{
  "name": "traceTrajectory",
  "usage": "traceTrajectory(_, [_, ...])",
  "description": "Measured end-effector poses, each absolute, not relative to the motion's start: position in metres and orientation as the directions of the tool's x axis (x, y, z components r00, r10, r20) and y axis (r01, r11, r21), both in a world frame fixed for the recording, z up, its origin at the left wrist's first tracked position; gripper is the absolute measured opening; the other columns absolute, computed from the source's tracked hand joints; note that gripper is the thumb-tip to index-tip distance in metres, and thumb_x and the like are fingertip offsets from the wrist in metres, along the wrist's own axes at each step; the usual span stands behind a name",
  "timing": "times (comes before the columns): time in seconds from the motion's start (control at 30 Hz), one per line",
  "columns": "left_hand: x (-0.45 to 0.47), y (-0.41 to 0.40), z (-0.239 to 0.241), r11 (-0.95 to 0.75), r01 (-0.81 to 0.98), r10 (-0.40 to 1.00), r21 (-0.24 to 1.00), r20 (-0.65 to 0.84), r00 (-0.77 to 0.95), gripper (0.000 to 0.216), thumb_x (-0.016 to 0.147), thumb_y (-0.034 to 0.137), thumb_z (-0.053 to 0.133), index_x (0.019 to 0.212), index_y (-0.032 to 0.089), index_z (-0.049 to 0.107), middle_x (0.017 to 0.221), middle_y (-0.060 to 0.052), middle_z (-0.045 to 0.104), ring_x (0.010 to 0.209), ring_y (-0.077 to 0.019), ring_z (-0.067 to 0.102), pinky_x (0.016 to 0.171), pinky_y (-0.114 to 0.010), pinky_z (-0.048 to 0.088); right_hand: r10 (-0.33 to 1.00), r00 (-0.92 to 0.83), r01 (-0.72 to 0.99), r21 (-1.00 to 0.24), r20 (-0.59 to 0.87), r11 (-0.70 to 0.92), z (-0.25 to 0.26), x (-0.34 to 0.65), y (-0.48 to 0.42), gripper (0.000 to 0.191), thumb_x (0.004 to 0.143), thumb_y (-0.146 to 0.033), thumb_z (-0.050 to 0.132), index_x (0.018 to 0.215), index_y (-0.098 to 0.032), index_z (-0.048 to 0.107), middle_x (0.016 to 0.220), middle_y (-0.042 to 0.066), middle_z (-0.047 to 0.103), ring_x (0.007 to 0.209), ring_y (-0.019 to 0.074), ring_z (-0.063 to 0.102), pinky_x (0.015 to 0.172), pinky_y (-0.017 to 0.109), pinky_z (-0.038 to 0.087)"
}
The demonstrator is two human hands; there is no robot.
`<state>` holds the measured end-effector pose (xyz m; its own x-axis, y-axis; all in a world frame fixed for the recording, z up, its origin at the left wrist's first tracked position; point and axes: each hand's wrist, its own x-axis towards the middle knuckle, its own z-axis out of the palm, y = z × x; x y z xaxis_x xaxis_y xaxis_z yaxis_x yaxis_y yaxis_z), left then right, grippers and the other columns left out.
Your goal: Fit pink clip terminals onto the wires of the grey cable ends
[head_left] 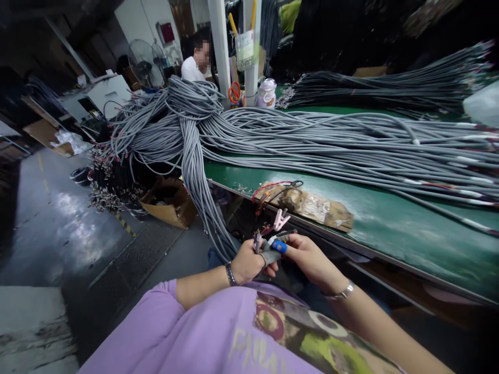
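Observation:
My left hand [249, 262] is closed around the end of a grey cable [263, 252], whose stripped coloured wires stick up above my fist. My right hand [307, 257] pinches the same cable end from the right, with blue tape on a fingertip [279, 246]. A pink clip [281, 219] stands just above both hands. Both wrists wear bracelets. My hands hover in front of the green bench's edge [351, 244], over my lap.
A huge bundle of grey cables [312, 140] lies across the green bench and spills over its left end [195, 171] to the floor. A brown taped pad [312, 205] with red and black wires sits near the edge. A cardboard box [167, 200] stands below. Another person [197, 62] sits far back.

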<state>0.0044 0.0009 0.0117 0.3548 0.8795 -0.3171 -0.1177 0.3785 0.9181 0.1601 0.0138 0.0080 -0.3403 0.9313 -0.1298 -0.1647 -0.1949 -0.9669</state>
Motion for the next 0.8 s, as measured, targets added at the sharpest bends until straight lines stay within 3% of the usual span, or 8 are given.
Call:
traceTrajectory(0.13, [0.001, 0.000, 0.012, 0.385, -0.107, 0.876, 0.917, -0.327, 0.354, 0.043, 0.059, 0.050, 0.076, 0.070, 0.013, 0.057, 0.051, 0.000, 0.057, 0.039, -0.0095, 0.051, 0.041, -0.021, 0.043, 0.942, -0.299, -0.136, -0.970, -0.152, -0.200, 0.008, 0.160, 0.014, 0.026, 0.064, -0.041, 0.081, 0.068, -0.017, 0.071, 0.062, 0.003, 0.065, 0.058, 0.0147, 0.053, 0.057, 0.027, 0.043])
traceTrajectory(0.4, [0.000, 0.001, 0.003, 0.363, -0.254, 0.917, 0.896, -0.296, 0.267, 0.040, 0.065, 0.049, 0.073, 0.071, 0.014, 0.055, 0.052, 0.000, 0.059, 0.038, -0.0086, 0.050, 0.039, -0.020, 0.041, 0.963, -0.216, -0.229, -0.950, -0.164, -0.213, 0.007, 0.156, 0.015, 0.028, 0.061, -0.042, 0.083, 0.065, -0.018, 0.068, 0.064, 0.001, 0.063, 0.059, 0.0131, 0.051, 0.059, 0.027, 0.044])
traceTrajectory(0.67, [-0.006, 0.011, 0.026, 0.425, -0.280, 0.897, 0.861, -0.358, 0.260, 0.044, 0.053, 0.048, 0.080, 0.065, 0.016, 0.051, 0.045, 0.003, 0.053, 0.034, -0.0076, 0.044, 0.034, -0.020, 0.036, 0.902, -0.314, -0.475, -0.774, -0.295, -0.419, -0.007, 0.169, 0.037, 0.039, 0.072, -0.058, 0.069, 0.080, -0.019, 0.067, 0.069, 0.001, 0.062, 0.054, 0.0121, 0.048, 0.055, 0.028, 0.046])
traceTrajectory(0.8, [-0.003, 0.015, 0.031, 0.432, -0.269, 0.892, 0.861, -0.363, 0.271, 0.044, 0.054, 0.048, 0.079, 0.066, 0.016, 0.051, 0.045, 0.003, 0.053, 0.033, -0.0075, 0.043, 0.034, -0.020, 0.034, 0.964, -0.214, -0.435, -0.868, -0.160, -0.241, -0.003, 0.159, 0.046, 0.041, 0.076, -0.062, 0.062, 0.077, -0.022, 0.067, 0.062, -0.001, 0.057, 0.054, 0.0134, 0.045, 0.054, 0.028, 0.042])
